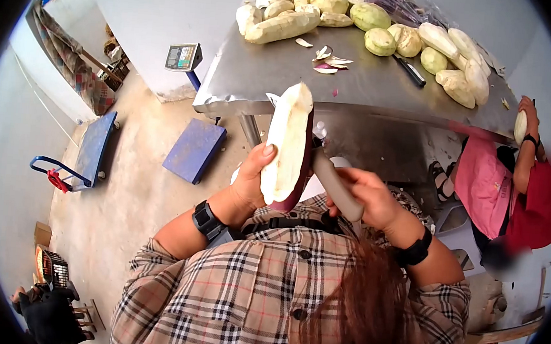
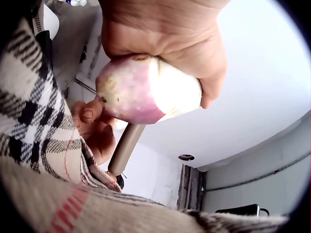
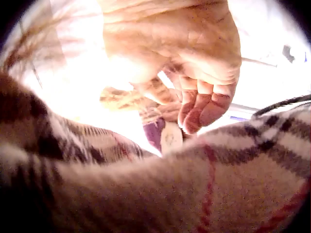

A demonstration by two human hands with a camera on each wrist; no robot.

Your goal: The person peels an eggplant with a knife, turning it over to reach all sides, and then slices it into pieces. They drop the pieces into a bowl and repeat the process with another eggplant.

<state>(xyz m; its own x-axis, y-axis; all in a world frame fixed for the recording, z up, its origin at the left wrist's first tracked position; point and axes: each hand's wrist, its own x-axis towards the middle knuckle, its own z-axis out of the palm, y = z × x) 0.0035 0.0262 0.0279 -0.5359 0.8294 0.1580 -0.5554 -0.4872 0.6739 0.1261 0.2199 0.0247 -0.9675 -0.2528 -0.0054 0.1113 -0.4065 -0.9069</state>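
My left hand point(image 1: 252, 177) grips a long, partly peeled eggplant point(image 1: 287, 144), held upright over my lap with its pale flesh facing up. Purple skin shows along the right side and the lower end, and the left wrist view shows that purple-and-white end point(image 2: 129, 92) below the palm. On the right side, my right hand point(image 1: 371, 196) holds a grey-handled peeler point(image 1: 339, 187) with fingers curled round the handle. The peeler's dark head is right at the eggplant's skin, its blade hidden behind it. Glare washes out much of the right wrist view around the hand point(image 3: 180, 53).
A metal table point(image 1: 244, 72) ahead bears several peeled vegetables point(image 1: 283, 27), peel scraps point(image 1: 329, 61), a black-handled knife point(image 1: 409, 71) and bagged purple eggplants point(image 1: 411, 5). Another person point(image 1: 535, 205) works at right. A scale point(image 1: 194, 149) and a blue trolley point(image 1: 94, 148) stand left.
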